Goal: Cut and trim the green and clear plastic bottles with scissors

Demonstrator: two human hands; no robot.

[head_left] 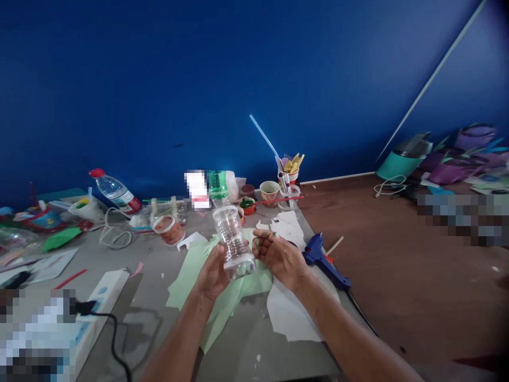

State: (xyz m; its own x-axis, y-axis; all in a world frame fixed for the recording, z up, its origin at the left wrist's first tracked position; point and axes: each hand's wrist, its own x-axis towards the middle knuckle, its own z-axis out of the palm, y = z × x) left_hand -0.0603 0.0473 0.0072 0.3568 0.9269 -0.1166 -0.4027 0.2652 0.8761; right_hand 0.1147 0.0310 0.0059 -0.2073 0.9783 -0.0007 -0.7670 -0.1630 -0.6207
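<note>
My left hand (214, 271) grips a clear plastic bottle piece (234, 241) with a white band around each end, tilted a little to the left. Close on its right side, my right hand (280, 257) has its fingers stretched out, palm turned toward the bottle piece. Green smudges mark those fingertips. Beneath both hands lie light green paper (189, 284) and white paper (292, 313). To the right of my right hand rests a blue glue gun (328, 262) with its cord trailing toward the front.
A white power strip (105, 297) with a black plug lies at the left. Behind stand a red-capped water bottle (117, 192), a reddish-brown tub (169, 231), a patterned cup (269, 191) and a cup of wooden cutlery (289, 172). A teal bin (400, 162) is at the far right.
</note>
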